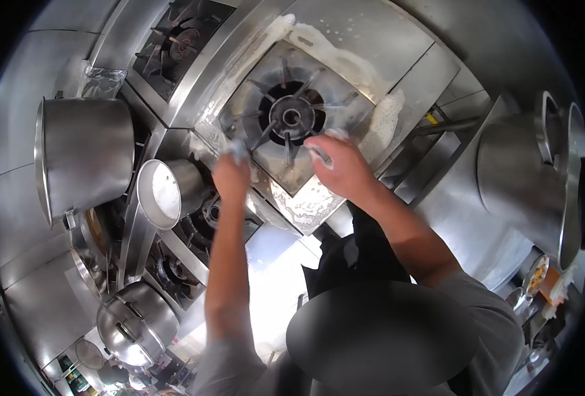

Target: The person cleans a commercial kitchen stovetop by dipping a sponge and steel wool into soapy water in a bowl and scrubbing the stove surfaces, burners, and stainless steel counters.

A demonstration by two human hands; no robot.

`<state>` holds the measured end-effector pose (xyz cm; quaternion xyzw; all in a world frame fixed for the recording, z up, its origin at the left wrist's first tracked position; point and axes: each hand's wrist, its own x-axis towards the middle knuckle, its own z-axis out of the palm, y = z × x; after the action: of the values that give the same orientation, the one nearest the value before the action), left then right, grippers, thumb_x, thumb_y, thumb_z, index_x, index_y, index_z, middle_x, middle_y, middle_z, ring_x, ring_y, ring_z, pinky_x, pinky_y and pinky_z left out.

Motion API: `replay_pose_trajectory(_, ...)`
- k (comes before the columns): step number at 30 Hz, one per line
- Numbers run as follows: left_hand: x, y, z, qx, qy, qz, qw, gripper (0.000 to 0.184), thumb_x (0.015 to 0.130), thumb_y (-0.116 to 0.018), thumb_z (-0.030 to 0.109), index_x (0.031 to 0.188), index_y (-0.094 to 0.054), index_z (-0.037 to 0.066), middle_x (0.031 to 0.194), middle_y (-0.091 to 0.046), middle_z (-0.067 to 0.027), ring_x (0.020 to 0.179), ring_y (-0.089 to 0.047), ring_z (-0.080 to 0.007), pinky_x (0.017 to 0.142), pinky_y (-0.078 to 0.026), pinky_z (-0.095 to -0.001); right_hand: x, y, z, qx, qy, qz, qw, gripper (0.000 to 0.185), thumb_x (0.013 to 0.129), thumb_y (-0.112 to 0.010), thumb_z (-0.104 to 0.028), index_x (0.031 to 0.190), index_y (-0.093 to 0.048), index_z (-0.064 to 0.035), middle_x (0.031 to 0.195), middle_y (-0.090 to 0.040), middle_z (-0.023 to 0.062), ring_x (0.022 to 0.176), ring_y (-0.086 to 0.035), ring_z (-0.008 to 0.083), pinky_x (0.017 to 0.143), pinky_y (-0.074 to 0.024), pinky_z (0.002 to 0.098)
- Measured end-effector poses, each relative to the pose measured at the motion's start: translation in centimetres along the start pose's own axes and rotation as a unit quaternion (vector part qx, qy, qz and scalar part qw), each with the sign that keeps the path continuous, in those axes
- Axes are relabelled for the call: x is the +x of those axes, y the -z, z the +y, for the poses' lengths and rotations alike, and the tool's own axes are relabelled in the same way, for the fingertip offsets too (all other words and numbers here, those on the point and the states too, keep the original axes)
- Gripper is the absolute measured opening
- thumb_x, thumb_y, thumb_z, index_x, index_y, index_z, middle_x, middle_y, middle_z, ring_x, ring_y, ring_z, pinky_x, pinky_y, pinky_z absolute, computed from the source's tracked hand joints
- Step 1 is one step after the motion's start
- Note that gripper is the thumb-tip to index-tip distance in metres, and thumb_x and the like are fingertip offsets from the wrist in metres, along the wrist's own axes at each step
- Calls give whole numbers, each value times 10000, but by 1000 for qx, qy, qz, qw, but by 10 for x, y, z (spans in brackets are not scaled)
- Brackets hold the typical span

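Note:
Soapy foam [388, 119] lies around the square steel burner plate [345, 109], along its back, its right side and its front corner. In the plate's middle sits a round gas burner [291, 117] with metal prongs. My left hand [230, 177] is closed at the plate's left corner, with something small and bluish-white at its fingertips, blurred by motion. Over the plate's front right part, my right hand [338, 165] is curled around a white piece, perhaps a cloth, that shows at the fingers and palm.
At the left stand a large steel pot [88, 155] and a smaller pot [159, 193] holding white, foamy contents. A lidded pot [137, 323] is at the lower left. Another large pot [520, 175] stands at the right. More burners [184, 43] are at the upper left.

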<state>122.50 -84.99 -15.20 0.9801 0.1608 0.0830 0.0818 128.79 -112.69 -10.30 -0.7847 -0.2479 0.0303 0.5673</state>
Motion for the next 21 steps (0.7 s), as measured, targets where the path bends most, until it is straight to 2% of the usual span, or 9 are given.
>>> replay_pose_trajectory(2,-66,-5,24,-28,-70,30,997,345,766,-714,167,1062,-646,4,1016,-661,-192,909,-655,-394,730,-549,-478,6,7,-5,-22,-6,12,1000,206,827,-637,-52,1028,-664,-20,973,-669,171,954,-617,355,856,-472,407)
replay_pose_trajectory(4,-74,-3,33,-31,-61,-18,997,366,749,-725,144,1079,-636,14,987,-658,-191,890,-655,-400,724,-553,-473,6,8,-10,21,-20,23,999,199,829,-640,-54,1024,-663,-19,980,-671,171,956,-621,359,852,-474,403)
replay_pose_trajectory(8,-39,9,41,-19,0,-78,997,370,730,-742,119,1078,-636,54,994,-636,-195,916,-653,-410,751,-549,-470,-2,0,-4,-3,2,28,1000,232,796,-643,-93,1018,-653,-27,906,-640,165,899,-586,378,839,-446,441)
replay_pose_trajectory(11,-82,4,49,-79,-76,5,994,271,774,-696,124,1028,-655,38,942,-653,-196,865,-650,-412,715,-524,-499,3,-2,-2,15,44,45,998,203,798,-638,-76,994,-657,-26,881,-634,166,860,-576,382,807,-444,452)
replay_pose_trajectory(14,-31,-2,39,-41,-36,-38,998,284,760,-709,132,1021,-656,34,958,-652,-190,855,-651,-419,726,-524,-505,2,-4,-5,21,34,42,998,213,802,-633,-71,1009,-660,-27,885,-637,167,869,-579,378,817,-448,440)
replay_pose_trajectory(15,-19,-2,36,-34,-64,-37,997,301,757,-720,143,1022,-649,19,953,-649,-188,838,-655,-419,714,-525,-503,-3,-6,-6,23,25,40,999,213,802,-633,-71,1009,-660,-27,885,-637,167,869,-579,378,817,-448,440)
replay_pose_trajectory(19,-117,4,47,-46,-12,-27,998,330,744,-745,137,1026,-647,-5,951,-651,-214,837,-663,-414,703,-547,-493,7,1,1,43,0,45,998,215,807,-634,-72,1015,-668,-26,936,-661,175,922,-609,369,856,-466,416)
replay_pose_trajectory(20,-146,-3,58,-29,-71,23,997,360,719,-764,117,1042,-650,4,986,-652,-229,871,-668,-414,716,-563,-481,3,2,4,57,-10,53,997,215,811,-629,-70,1017,-668,-18,957,-670,176,937,-619,365,862,-475,407)
replay_pose_trajectory(21,-160,-7,74,-76,-63,15,995,398,690,-773,105,1058,-648,18,1008,-649,-244,911,-668,-413,727,-570,-474,-2,4,2,55,-18,52,997,215,811,-629,-70,1017,-668,-18,957,-670,176,937,-619,365,862,-475,407)
